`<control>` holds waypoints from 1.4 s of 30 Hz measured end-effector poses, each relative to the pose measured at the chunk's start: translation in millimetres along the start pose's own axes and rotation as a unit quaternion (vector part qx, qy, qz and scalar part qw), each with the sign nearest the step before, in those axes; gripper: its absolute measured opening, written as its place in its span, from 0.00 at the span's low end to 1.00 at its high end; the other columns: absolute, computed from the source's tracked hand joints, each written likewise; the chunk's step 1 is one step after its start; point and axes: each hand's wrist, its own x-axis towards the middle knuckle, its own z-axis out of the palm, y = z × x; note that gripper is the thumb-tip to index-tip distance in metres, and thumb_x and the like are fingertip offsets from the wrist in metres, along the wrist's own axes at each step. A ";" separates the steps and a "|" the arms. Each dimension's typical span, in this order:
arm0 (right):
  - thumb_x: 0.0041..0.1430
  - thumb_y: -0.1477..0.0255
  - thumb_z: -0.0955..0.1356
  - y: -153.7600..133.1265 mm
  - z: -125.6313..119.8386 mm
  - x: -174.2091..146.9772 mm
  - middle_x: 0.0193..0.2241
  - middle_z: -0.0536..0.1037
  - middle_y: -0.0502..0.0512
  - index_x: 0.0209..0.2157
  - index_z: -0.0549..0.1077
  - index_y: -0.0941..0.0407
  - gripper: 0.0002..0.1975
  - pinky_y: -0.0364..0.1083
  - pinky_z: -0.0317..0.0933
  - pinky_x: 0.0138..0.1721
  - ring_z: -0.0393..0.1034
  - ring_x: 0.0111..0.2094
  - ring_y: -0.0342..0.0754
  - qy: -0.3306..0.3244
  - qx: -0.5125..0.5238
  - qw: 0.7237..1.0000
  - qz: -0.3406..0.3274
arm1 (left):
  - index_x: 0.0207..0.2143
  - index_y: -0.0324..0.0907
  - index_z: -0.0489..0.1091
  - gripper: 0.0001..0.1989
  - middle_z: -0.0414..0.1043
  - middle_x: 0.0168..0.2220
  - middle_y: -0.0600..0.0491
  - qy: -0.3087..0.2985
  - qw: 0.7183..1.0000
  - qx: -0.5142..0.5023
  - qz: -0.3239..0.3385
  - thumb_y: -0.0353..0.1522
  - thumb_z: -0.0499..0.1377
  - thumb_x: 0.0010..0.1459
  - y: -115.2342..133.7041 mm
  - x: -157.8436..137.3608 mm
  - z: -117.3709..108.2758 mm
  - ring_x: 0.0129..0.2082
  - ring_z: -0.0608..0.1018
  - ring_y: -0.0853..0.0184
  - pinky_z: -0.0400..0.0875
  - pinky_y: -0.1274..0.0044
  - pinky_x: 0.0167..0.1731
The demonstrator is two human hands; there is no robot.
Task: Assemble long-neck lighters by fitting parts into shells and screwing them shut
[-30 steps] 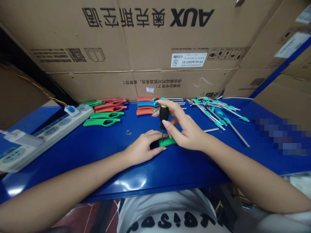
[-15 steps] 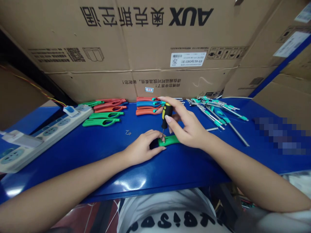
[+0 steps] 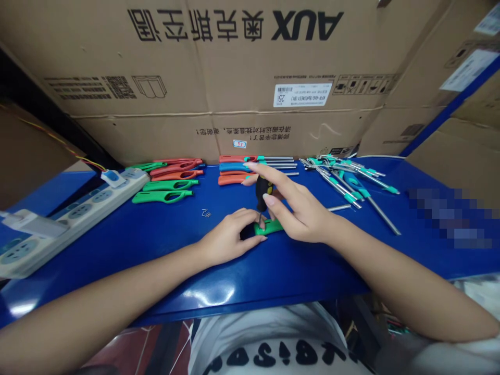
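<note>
1. The green handle (image 3: 273, 226) lies between the two hands, probably so the screwdriver (image 3: 262, 194) can stand almost upright over its end.
2. Small metal pieces (image 3: 206, 213) lie beyond the left hand (image 3: 228, 236), perhaps for easy reach.
3. The left hand pinches the handle's near end, seemingly to steady it.
4. The right hand (image 3: 301, 212), half curled, has thumb and fingers around the screwdriver; how its hidden fingers press, I cannot tell.

Both forearms (image 3: 117, 297) angle inward, left hand (image 3: 226, 235) low, right hand (image 3: 302, 214) higher, fingers (image 3: 278, 177) of each bent.
</note>
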 end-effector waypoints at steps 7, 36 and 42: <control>0.63 0.65 0.71 7.3 0.9 -3.1 0.45 0.82 0.55 0.56 0.69 0.53 0.20 0.45 0.73 0.42 0.79 0.41 0.49 0.101 -0.115 0.986 -0.071 | 0.42 0.42 0.71 0.07 0.77 0.41 0.52 0.007 1.000 0.005 0.006 0.32 0.64 0.62 -1.0 -0.6 1.5 0.44 0.78 0.63 0.71 0.71 0.48; 0.74 0.68 0.55 6.4 -10.2 4.0 0.46 0.80 0.59 0.59 0.69 0.56 0.21 0.48 0.70 0.47 0.77 0.44 0.47 0.064 -0.023 0.998 0.005 | 0.41 0.43 0.70 0.06 0.76 0.44 0.51 -0.004 1.000 -0.001 -0.009 0.34 0.62 0.63 -0.7 0.2 -0.7 0.46 0.78 0.62 0.71 0.70 0.50; 0.65 0.58 0.68 9.1 -11.3 5.8 0.40 0.82 0.57 0.45 0.76 0.56 0.16 0.47 0.71 0.44 0.78 0.39 0.48 0.106 -0.065 0.992 0.021 | 0.41 0.43 0.70 0.06 0.76 0.44 0.51 -0.002 1.000 0.005 -0.005 0.34 0.62 0.63 -1.1 0.2 -0.8 0.46 0.78 0.62 0.72 0.69 0.50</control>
